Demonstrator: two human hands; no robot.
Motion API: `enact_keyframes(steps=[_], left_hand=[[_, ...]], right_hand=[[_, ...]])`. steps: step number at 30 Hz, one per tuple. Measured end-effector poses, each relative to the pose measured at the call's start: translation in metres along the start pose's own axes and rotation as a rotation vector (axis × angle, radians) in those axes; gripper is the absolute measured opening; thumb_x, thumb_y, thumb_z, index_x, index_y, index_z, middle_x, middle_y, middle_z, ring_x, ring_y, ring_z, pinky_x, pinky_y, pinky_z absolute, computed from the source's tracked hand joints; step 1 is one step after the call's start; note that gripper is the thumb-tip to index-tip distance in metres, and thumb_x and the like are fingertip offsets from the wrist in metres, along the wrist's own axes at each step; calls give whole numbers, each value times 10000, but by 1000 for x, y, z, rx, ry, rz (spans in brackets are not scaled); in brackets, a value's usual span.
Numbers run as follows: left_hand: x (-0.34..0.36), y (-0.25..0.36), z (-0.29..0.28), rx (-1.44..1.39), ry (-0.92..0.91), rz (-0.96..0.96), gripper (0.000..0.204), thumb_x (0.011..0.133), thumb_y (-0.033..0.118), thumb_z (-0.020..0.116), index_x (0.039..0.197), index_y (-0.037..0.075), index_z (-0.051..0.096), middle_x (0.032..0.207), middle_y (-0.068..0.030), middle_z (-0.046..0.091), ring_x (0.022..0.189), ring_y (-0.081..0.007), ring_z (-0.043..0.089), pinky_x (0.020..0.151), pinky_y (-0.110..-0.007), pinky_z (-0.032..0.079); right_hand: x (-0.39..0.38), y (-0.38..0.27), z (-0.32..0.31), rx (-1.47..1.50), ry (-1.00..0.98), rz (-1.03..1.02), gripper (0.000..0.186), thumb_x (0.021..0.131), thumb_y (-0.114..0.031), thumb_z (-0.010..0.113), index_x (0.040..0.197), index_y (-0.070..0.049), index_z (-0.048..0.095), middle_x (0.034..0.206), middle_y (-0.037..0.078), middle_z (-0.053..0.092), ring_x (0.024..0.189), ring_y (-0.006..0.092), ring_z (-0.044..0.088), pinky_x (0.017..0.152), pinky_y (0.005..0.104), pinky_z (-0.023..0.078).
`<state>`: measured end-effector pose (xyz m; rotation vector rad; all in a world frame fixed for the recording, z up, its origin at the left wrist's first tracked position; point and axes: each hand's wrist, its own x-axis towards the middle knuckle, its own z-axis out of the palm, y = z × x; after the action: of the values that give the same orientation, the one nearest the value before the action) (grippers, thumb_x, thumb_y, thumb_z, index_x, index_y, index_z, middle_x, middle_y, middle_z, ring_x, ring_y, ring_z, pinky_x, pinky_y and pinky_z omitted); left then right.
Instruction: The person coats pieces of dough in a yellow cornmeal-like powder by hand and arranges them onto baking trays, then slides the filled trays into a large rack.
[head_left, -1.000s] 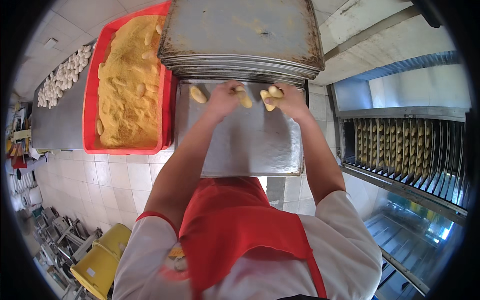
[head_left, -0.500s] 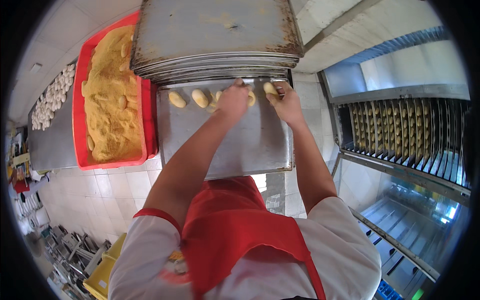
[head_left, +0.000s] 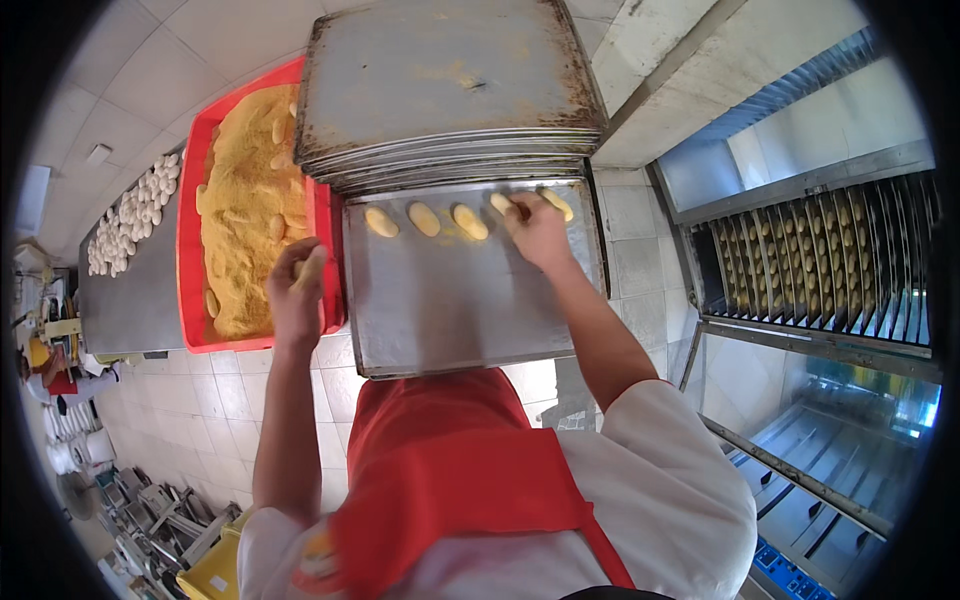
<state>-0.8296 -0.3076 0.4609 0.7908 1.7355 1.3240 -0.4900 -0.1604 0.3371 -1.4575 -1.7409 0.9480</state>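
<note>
On the grey metal tray [head_left: 450, 310] lies a row of oval dough pieces [head_left: 424, 219] dusted with yellow crumbs. My right hand [head_left: 538, 230] grips a dough piece [head_left: 502, 203] near the tray's far edge, thumb and fingers closed round it. Another dough piece [head_left: 556, 203] lies just right of those fingers, partly covered. My left hand [head_left: 297, 288] is over the right rim of the red tub [head_left: 325, 235], its fingers curled; what they hold, if anything, is hidden. Yellow crumbs [head_left: 243, 215] fill the tub, with several dough pieces lying in them.
A stack of metal trays [head_left: 450, 85] rises behind the working tray. White dough balls [head_left: 135, 212] sit on a grey table [head_left: 130, 310] at the left. To the right, an open rack [head_left: 790, 250] holds upright-looking rows of dough-filled trays. Yellow crates [head_left: 215, 565] stand lower left.
My left hand has left the tray and swung left to the red tub. My right hand has shifted left to another spot in the row. A piece lies where it was before.
</note>
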Motion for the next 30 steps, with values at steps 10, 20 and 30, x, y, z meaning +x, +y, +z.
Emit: enact_keyframes(steps=[10,20,30], left_hand=[[-4,-44,-143,-229,144,-56,321,1003,148,691,1267,-13,604,800,54,453,644,-17,370,552,-204,287],[32,-66,-344,-504,186,-212,466,995,85,678,1421,30,496,1034,-37,621,882,-77,580,745,-186,512],[74,-71,-391,-17,-8,-37,338,970,124,692,1264,-22,611,968,-67,663,888,-159,703,800,-298,575]], right_hand=[[0,9,19,-523,260,-345,171,866,-132,767,1031,-101,796,928,111,721,929,333,668,853,449,550],[-18,-28,92,-513,229,-63,307,887,-71,698,1186,-55,763,1191,241,709,1147,431,655,1026,453,520],[-33,-59,116,-764,304,-103,300,913,-5,637,1188,-26,752,1268,216,679,1234,407,587,1051,477,479]])
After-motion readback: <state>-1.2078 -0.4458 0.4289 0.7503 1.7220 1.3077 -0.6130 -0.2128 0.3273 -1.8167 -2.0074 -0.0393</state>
